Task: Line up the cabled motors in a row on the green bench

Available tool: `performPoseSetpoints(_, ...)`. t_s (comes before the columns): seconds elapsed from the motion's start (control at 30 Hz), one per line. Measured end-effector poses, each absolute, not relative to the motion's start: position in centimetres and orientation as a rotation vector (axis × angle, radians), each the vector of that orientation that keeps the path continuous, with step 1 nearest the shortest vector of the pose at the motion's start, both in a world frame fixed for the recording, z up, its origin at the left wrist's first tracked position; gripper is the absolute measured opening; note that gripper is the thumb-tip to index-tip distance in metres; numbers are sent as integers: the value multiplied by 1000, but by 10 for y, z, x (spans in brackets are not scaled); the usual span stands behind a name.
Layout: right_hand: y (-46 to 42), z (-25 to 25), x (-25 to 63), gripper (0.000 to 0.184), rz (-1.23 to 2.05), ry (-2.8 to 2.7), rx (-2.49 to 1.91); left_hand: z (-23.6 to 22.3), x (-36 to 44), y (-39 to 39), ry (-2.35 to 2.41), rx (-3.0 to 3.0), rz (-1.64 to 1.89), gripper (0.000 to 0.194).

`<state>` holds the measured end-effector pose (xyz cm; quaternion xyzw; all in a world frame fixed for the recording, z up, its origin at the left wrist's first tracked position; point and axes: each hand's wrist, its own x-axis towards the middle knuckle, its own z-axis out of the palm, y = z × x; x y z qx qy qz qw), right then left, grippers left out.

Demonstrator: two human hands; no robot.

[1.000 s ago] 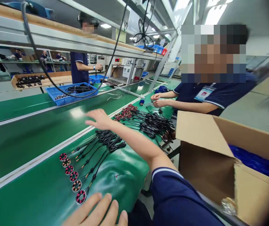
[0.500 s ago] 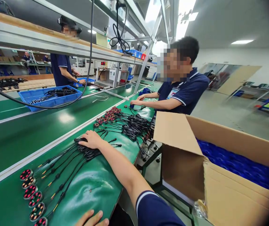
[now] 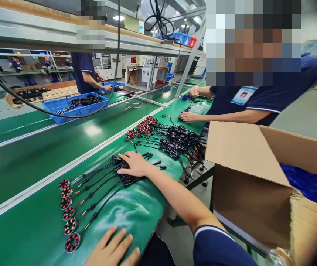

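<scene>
Several small round coil parts point(image 3: 67, 211) with red and orange windings lie in a row on the green bench mat point(image 3: 31, 229). Their black cables point(image 3: 100, 184) run up and right into a bundle. My right hand point(image 3: 133, 164) lies on that bundle, palm down, fingers closed over the cable ends. My left hand point(image 3: 111, 251) rests flat on the mat at the bottom edge, fingers spread, holding nothing, just right of the nearest coil.
A bigger heap of the same cabled coils point(image 3: 169, 138) lies further along the bench. A co-worker's hands point(image 3: 187, 116) work beyond it. An open cardboard box point(image 3: 247, 173) with blue lining stands at my right. A blue tray point(image 3: 75, 107) sits across the green conveyor belt point(image 3: 44, 151).
The view has swung back left and down. My right hand stays on the cable bundle. My left hand has slid further onto the mat, fingers spread.
</scene>
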<state>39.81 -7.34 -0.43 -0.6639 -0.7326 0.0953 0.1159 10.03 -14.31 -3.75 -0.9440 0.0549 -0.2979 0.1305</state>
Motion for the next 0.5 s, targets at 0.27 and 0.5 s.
performPoseSetpoints(0.27,-95,-8,423,143,534,-2321,-1903,-27,34,-121,-852,-2609,-477,86)
performPoseSetpoints(0.5,-79,-57,451,99,2,-2327,-1618,-28,9,-124,-1343,-2782,-158,79)
